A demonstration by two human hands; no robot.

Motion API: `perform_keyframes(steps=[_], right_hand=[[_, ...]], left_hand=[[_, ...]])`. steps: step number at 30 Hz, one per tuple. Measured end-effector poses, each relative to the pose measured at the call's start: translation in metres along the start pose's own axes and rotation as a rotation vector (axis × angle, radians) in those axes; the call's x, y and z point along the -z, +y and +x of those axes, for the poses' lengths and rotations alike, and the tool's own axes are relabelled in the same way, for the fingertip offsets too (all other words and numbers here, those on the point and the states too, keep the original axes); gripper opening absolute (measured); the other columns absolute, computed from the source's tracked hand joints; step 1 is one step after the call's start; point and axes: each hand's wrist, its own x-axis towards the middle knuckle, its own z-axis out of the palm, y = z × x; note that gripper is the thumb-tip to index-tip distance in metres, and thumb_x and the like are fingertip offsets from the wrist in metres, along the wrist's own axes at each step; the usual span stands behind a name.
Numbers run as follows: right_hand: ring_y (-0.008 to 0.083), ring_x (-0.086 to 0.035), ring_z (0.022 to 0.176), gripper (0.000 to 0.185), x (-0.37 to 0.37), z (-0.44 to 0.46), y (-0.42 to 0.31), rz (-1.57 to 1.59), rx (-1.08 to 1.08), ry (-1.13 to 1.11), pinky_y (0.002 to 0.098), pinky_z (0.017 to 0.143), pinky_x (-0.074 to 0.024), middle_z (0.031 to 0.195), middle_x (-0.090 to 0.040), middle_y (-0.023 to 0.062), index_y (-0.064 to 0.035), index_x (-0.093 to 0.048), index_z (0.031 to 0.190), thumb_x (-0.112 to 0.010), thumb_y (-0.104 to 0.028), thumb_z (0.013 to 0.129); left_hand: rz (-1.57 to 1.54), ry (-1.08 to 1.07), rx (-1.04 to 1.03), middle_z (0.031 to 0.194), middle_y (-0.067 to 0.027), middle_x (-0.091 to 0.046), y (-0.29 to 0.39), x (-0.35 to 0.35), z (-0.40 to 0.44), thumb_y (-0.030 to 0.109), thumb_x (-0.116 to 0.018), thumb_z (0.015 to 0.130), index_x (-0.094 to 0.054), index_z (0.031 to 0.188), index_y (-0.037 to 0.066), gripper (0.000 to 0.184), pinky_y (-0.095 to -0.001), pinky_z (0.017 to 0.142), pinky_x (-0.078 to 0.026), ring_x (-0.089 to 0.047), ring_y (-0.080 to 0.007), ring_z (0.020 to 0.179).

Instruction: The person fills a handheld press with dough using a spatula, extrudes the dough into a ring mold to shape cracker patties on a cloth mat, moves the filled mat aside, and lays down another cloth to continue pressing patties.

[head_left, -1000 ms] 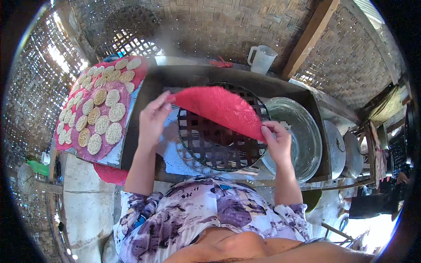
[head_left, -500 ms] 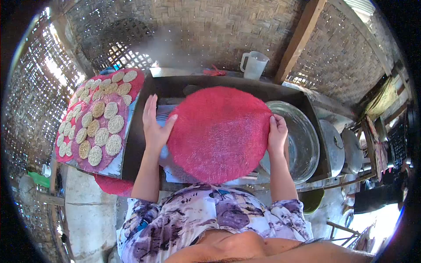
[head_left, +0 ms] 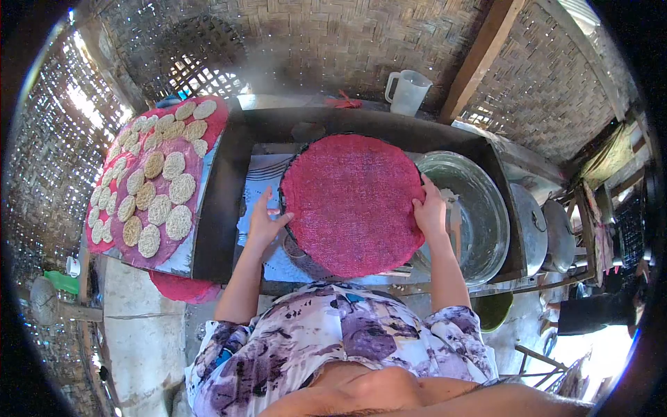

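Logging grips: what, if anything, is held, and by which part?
The red cloth, by its right edge in the right hand; whether the left hand grips is unclear.

The red cloth [head_left: 354,205] hides all of the rack [head_left: 281,191] but slivers of its dark rim, and overlaps a small bowl [head_left: 293,247]. The right hand [head_left: 431,212] covers part of the basin's [head_left: 486,233] near left side. Far right, another person [head_left: 590,314] is blurred and cut off by the dark lens border.
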Motion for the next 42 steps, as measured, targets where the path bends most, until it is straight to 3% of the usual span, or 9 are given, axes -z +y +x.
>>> perform_keyframes(steps=[4, 15, 18, 24, 30, 34, 37, 39, 42], right_hand=[[0.0328, -0.057, 0.092, 0.053, -0.002, -0.003, 0.003, 0.074, 0.1, 0.065, 0.04, 0.082, -0.0452, 0.1, -0.058, 0.0194, -0.007, -0.047, 0.12, -0.061, 0.002, 0.069], [0.0305, -0.06, 0.082, 0.041, 0.023, -0.017, -0.036, 0.258, 0.231, 0.143, 0.0373, 0.073, -0.0484, 0.093, -0.062, 0.0158, -0.0058, -0.053, 0.113, -0.057, 0.002, 0.073], [0.0283, -0.06, 0.076, 0.043, 0.024, -0.033, -0.06, 0.201, 0.534, 0.098, 0.0368, 0.069, -0.0489, 0.09, -0.062, 0.0132, -0.0082, -0.055, 0.112, -0.056, 0.003, 0.07], [0.0235, -0.057, 0.07, 0.051, 0.008, -0.055, -0.069, 0.092, 0.76, -0.037, 0.0355, 0.066, -0.0472, 0.076, -0.06, 0.0078, -0.0078, -0.053, 0.115, -0.054, 0.003, 0.064], [0.0231, -0.057, 0.078, 0.049, 0.007, -0.059, -0.061, 0.039, 0.713, -0.121, 0.036, 0.072, -0.0465, 0.087, -0.061, 0.0097, -0.0066, -0.054, 0.114, -0.056, 0.003, 0.066], [0.0285, -0.054, 0.089, 0.038, 0.032, -0.044, -0.074, -0.078, 0.604, 0.312, 0.0378, 0.077, -0.0442, 0.105, -0.057, 0.0133, -0.0056, -0.057, 0.109, -0.061, -0.001, 0.071], [0.0273, -0.055, 0.084, 0.032, 0.055, -0.049, -0.071, -0.145, 0.525, 0.512, 0.035, 0.071, -0.0444, 0.096, -0.057, 0.012, -0.0049, -0.059, 0.1, -0.064, -0.002, 0.068], [0.0264, -0.055, 0.078, 0.027, 0.055, -0.074, -0.051, -0.001, 0.543, 0.504, 0.0342, 0.067, -0.0445, 0.089, -0.056, 0.0108, -0.0051, -0.059, 0.094, -0.065, -0.003, 0.068], [0.0262, -0.055, 0.066, 0.022, 0.043, -0.129, -0.017, 0.053, 0.632, 0.234, 0.0344, 0.062, -0.0449, 0.078, -0.054, 0.009, -0.0058, -0.058, 0.087, -0.066, -0.005, 0.067]], left_hand=[[-0.032, -0.011, 0.02, 0.119, -0.0147, -0.05, 0.0, -0.001, -0.001, 0.016, -0.078, 0.061, -0.037, 0.13, 0.005, 0.081, -0.0298, 0.068, -0.048, -0.055, -0.0165, 0.081], [0.135, -0.005, -0.063, 0.119, -0.0153, -0.049, 0.004, -0.003, -0.002, 0.022, -0.075, 0.065, -0.049, 0.12, 0.007, 0.062, -0.0341, 0.076, -0.047, -0.053, -0.0261, 0.099], [0.169, 0.009, -0.072, 0.122, -0.0171, -0.047, 0.009, -0.003, -0.004, 0.021, -0.075, 0.065, -0.053, 0.116, 0.008, 0.057, -0.0346, 0.077, -0.047, -0.049, -0.0283, 0.106], [0.191, 0.015, -0.095, 0.124, -0.0186, -0.045, 0.009, -0.004, -0.004, 0.021, -0.074, 0.066, -0.057, 0.112, 0.01, 0.051, -0.0357, 0.078, -0.047, -0.046, -0.0317, 0.112], [0.205, 0.057, -0.17, 0.12, -0.0191, -0.047, 0.0, -0.005, -0.003, 0.021, -0.072, 0.068, -0.056, 0.112, 0.009, 0.048, -0.0361, 0.079, -0.046, -0.048, -0.0311, 0.109], [-0.155, 0.323, -0.16, 0.107, -0.0166, -0.054, 0.007, -0.012, -0.005, 0.021, -0.07, 0.071, -0.055, 0.11, 0.004, 0.045, -0.0345, 0.077, -0.046, -0.052, -0.0262, 0.099], [-0.06, 0.469, -0.2, 0.098, -0.013, -0.056, -0.024, -0.009, -0.002, 0.02, -0.068, 0.074, -0.054, 0.107, 0.001, 0.041, -0.0321, 0.073, -0.045, -0.054, -0.0217, 0.092], [0.053, 0.373, -0.139, 0.094, -0.0129, -0.057, -0.084, -0.022, -0.001, 0.022, -0.069, 0.073, -0.055, 0.104, 0.001, 0.04, -0.0333, 0.072, -0.045, -0.054, -0.0231, 0.089], [0.315, 0.115, -0.02, 0.091, -0.0144, -0.057, -0.143, -0.037, -0.017, 0.025, -0.069, 0.071, -0.055, 0.101, 0.001, 0.041, -0.0355, 0.073, -0.045, -0.055, -0.0274, 0.087]])
